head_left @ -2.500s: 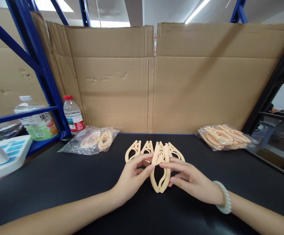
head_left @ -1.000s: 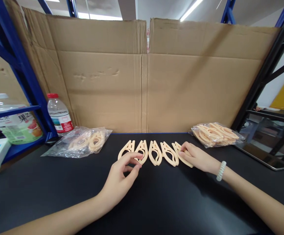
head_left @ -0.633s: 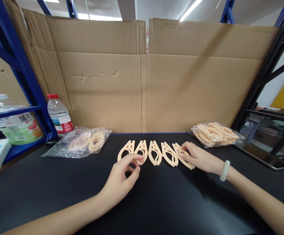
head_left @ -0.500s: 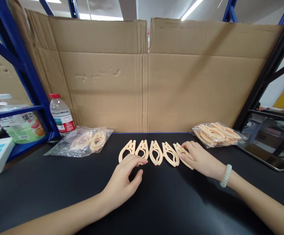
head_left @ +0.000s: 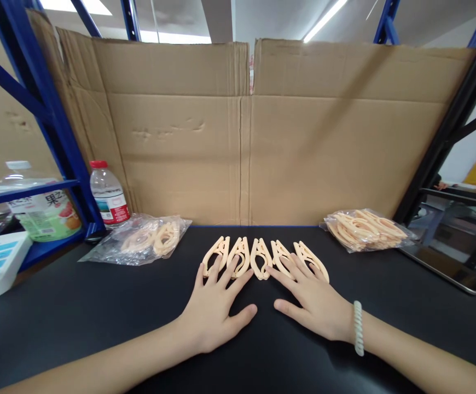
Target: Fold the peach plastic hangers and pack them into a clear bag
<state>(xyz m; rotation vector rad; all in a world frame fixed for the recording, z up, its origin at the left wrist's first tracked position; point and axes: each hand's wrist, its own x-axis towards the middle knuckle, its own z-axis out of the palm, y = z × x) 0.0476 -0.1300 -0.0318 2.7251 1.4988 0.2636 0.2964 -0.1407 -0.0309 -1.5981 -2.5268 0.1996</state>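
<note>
Several cream plastic folding hangers, all folded up, lie side by side in a row on the black tabletop (head_left: 147,312). My left hand (head_left: 211,314) is spread open, palm down, its fingertips over the lower ends of the leftmost hanger (head_left: 210,253) and its neighbour. Nothing is held in it. Likewise flat and spread, my right hand (head_left: 322,309) has its fingers over the lower parts of the rightmost hanger (head_left: 301,249) and the one beside it. Between the two hands the middle hanger (head_left: 254,256) shows almost whole, near both index fingertips.
At the back left lies a clear plastic bag (head_left: 115,246) with hangers, beside a red-capped bottle (head_left: 109,191). Another bag of hangers (head_left: 363,227) is at the back right, near a dark flat device (head_left: 447,268). Cardboard (head_left: 180,137) walls the back.
My right hand has let go of the rightmost hanger and moved left and nearer, opening flat. My left hand has spread its fingers over the left hangers.
</note>
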